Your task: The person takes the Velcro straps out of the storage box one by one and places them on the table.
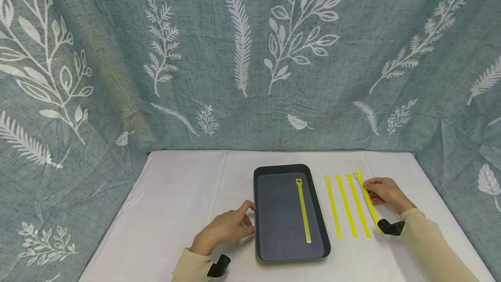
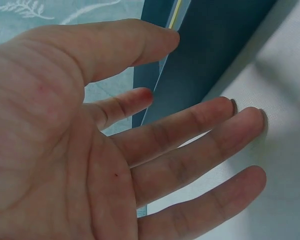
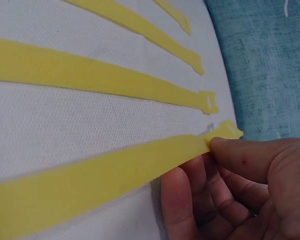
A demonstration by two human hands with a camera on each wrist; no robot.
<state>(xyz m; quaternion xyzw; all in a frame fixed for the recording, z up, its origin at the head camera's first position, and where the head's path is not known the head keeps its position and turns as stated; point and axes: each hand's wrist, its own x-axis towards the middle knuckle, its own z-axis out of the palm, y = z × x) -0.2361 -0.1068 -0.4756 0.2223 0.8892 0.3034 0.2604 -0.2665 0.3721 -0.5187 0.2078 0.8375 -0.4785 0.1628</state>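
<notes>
My right hand [image 1: 385, 193] pinches a yellow hook-and-loop cable tie [image 3: 105, 172] between thumb and fingers near its slotted head. In the right wrist view that head tips up off the white cloth. Three more yellow cable ties [image 1: 347, 206] lie side by side on the cloth, left of the held one. Another yellow cable tie [image 1: 303, 212] lies lengthwise inside the dark grey tray [image 1: 275, 216], toward its right side. At the tray's left wall is my left hand [image 1: 231, 225], its fingers loosely extended; the thumb [image 2: 160, 42] is against or very near the rim.
A white cloth [image 1: 188, 186] covers the table. Blue-green curtains [image 1: 195, 55] with white leaf prints hang behind it and along both sides. A black wrist device [image 1: 219, 266] sits at the left wrist, another black wrist device [image 1: 390, 227] at the right.
</notes>
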